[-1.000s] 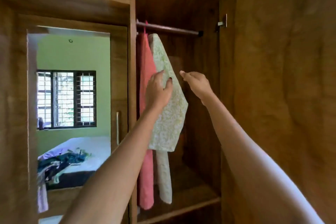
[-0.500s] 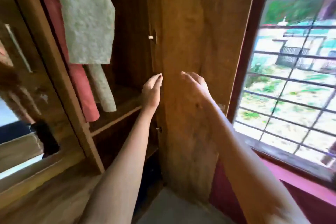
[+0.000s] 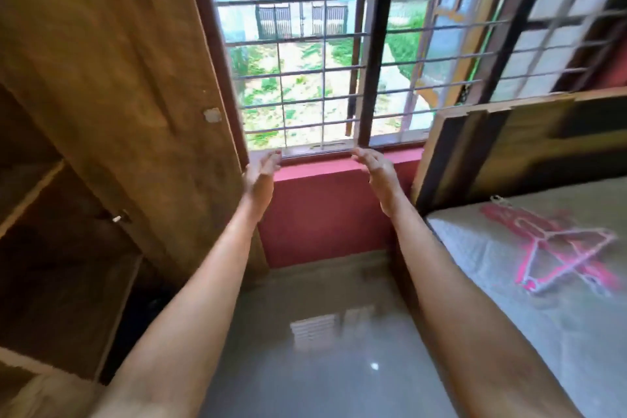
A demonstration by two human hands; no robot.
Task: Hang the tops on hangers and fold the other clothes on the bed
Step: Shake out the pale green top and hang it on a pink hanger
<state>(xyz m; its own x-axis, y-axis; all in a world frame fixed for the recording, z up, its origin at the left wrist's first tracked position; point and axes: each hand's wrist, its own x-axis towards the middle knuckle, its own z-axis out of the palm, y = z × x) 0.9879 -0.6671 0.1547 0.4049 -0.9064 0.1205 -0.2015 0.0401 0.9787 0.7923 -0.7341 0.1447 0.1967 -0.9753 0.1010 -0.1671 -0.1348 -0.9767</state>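
Both my arms are stretched out in front of me. My left hand (image 3: pixel 262 170) is up in the air with its fingers loose and a little bent, and it holds nothing. My right hand (image 3: pixel 375 170) is the same, fingers loose and apart, nothing in it. The two hands are well apart from each other, with the dark red wall under the window (image 3: pixel 325 207) behind them.

The pink plastic clothes hangers (image 3: pixel 556 248) lie in a little pile on the bed with the pale grey cover (image 3: pixel 559 332), off to my right. They look blurry, so I cannot tell how many there are. My right hand is near them but not touching.

To my left is the brown wooden wardrobe door (image 3: pixel 118 78), standing open, with dark wooden shelves (image 3: pixel 51 214) beside it. In front of me is the big window with metal bars (image 3: pixel 322 61), and green plants show outside. The shiny grey floor (image 3: pixel 322 349) is below my arms
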